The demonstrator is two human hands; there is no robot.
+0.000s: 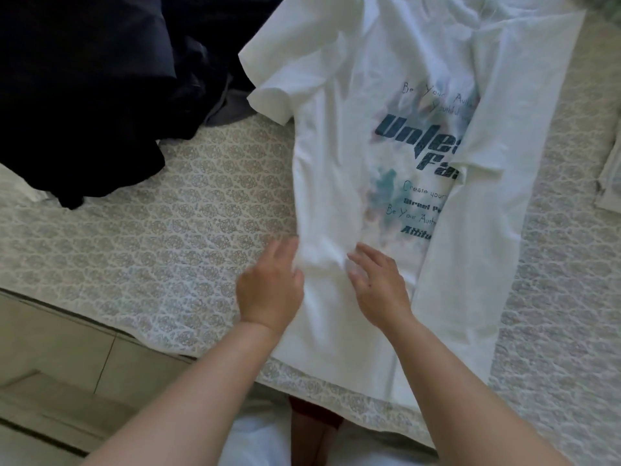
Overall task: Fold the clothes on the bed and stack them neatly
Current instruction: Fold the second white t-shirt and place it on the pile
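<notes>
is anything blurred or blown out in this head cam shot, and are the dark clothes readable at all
Head view: the left hand is smeared by motion blur at the fingers, the right hand only slightly; the white t-shirt is bright and washes out near the collar; the dark clothes are underexposed, folds barely readable; the bed edge bows with wide-angle distortion.

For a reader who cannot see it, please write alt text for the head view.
Both hands, left hand and right hand, rest on a white printed T-shirt lying on a patterned bed, its right side folded inward. A dark clothes pile lies upper left.
</notes>
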